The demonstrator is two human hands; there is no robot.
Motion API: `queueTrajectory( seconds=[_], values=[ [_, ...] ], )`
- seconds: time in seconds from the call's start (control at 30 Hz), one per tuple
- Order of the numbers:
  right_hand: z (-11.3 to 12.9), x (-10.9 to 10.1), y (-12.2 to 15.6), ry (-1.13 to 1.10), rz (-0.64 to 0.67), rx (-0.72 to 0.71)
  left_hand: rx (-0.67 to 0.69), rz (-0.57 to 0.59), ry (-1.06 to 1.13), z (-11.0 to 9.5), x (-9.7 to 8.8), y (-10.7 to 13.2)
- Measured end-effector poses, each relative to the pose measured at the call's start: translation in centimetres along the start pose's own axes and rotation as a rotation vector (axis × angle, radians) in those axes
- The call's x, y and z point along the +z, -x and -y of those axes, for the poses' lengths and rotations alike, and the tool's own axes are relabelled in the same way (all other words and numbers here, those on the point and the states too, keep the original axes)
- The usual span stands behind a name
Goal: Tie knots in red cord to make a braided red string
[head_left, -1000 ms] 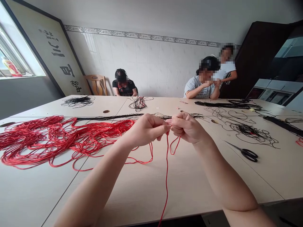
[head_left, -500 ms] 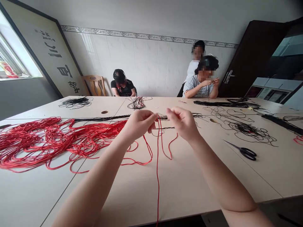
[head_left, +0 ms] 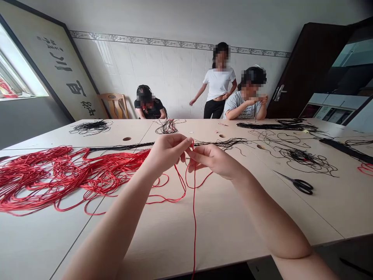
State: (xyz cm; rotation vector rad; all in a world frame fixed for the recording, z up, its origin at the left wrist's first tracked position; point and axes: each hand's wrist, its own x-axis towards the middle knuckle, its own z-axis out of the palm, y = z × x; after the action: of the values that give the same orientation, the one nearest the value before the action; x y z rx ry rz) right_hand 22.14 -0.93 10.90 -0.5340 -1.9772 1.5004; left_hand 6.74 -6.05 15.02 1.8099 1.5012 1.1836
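My left hand (head_left: 166, 151) and my right hand (head_left: 214, 159) meet above the middle of the pale table (head_left: 233, 217). Both pinch one thin red cord (head_left: 194, 210). It loops between the fingers and hangs straight down past the table's near edge. A big tangle of red cords (head_left: 58, 173) lies to the left, right beside my left hand.
Black scissors (head_left: 300, 184) lie to the right. Black cord tangles (head_left: 305, 159) and a black bundle (head_left: 122, 147) spread over the far half. Two people sit at the far side; a third stands behind in a white shirt. A wooden chair (head_left: 115, 104) is by the wall.
My hands parted half a second ago and have come back together on the cord. The person in white has walked left behind the seated one.
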Motion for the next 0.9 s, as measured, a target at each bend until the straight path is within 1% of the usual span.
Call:
queueTrajectory(
  seconds=[0.07, 0.13, 0.2, 0.23, 0.37, 0.47, 0.57, 0.7, 0.8, 0.9],
  values=[
    [0.1, -0.2, 0.1, -0.078, 0.024, 0.028, 0.017, -0.008, -0.006, 0.1, -0.2, 0.0],
    [0.3, -0.5, 0.1, -0.149, 0.035, 0.030, 0.032, 0.007, -0.018, 0.4, -0.5, -0.1],
    [0.5, -0.7, 0.1, -0.185, 0.007, 0.019, 0.037, 0.044, -0.038, 0.5, -0.8, -0.2],
    [0.5, -0.8, 0.1, -0.182, -0.031, 0.008, 0.035, 0.067, -0.047, 0.6, -0.9, -0.2],
    [0.3, -1.0, -0.2, -0.105, -0.249, -0.061, 0.021, 0.199, -0.041, 0.3, -1.0, 0.0],
    [0.1, -0.9, -0.4, -0.094, -0.324, -0.089, 0.033, 0.284, -0.015, 0.1, -0.6, 0.1],
    [0.1, -0.8, -0.3, -0.131, -0.330, -0.098, 0.044, 0.294, 0.020, 0.2, -0.1, 0.1],
    [0.2, -0.9, -0.1, -0.162, -0.287, -0.118, 0.031, 0.284, 0.080, 0.5, 0.1, -0.1],
    [0.1, -0.9, 0.0, -0.078, -0.291, -0.175, 0.026, 0.277, 0.115, 0.3, -0.1, -0.2],
    [0.0, -0.9, -0.1, 0.040, -0.316, -0.222, 0.006, 0.274, 0.098, 0.2, -0.5, -0.1]
  ],
)
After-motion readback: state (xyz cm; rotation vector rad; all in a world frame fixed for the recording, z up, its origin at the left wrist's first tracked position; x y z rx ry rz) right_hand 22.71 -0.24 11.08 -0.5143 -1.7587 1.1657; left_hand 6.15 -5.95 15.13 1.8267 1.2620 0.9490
